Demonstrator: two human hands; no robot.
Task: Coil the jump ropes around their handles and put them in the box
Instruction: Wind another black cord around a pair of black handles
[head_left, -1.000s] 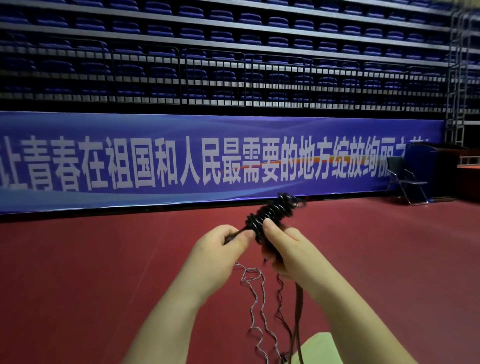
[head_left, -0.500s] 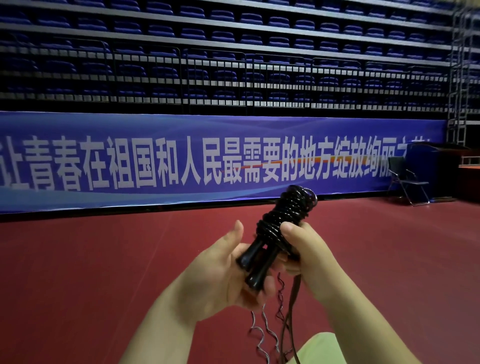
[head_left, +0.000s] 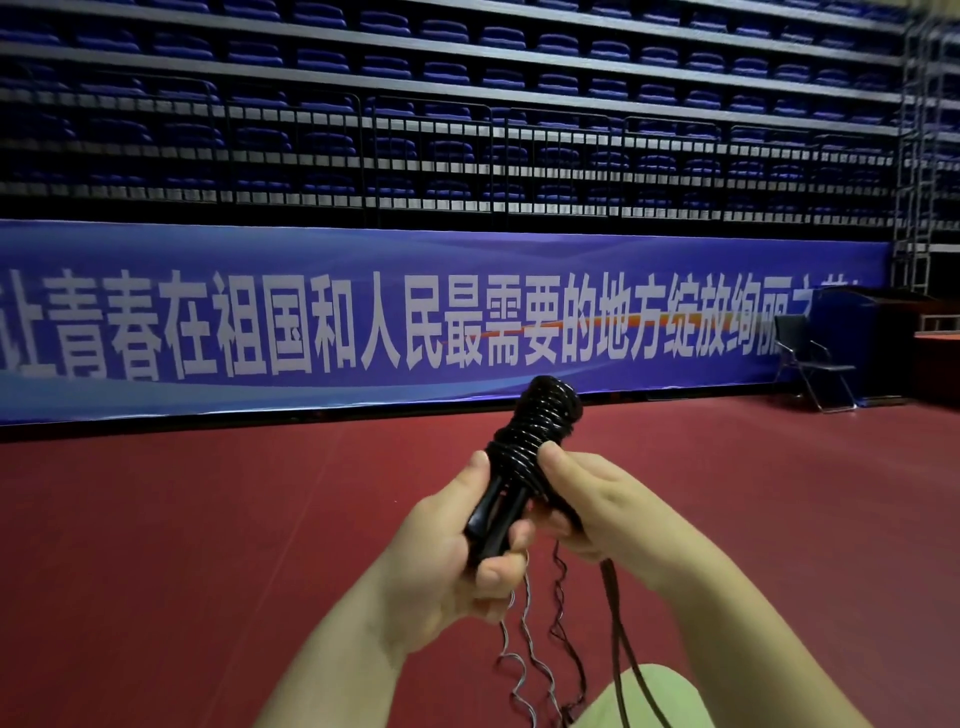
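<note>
We see the black jump rope (head_left: 540, 431) coiled around its paired handles (head_left: 493, 514), held tilted in mid-air above the red floor (head_left: 182, 545). The left hand (head_left: 447, 561) grips the handle ends; the right hand (head_left: 597, 504) pinches the coils. Loose wavy rope (head_left: 530, 644) hangs below. Behind stands a blue banner (head_left: 311, 322).

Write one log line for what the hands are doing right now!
left hand: grips handles | right hand: pinches coiled rope | loose rope: hangs below | box: not visible
</note>
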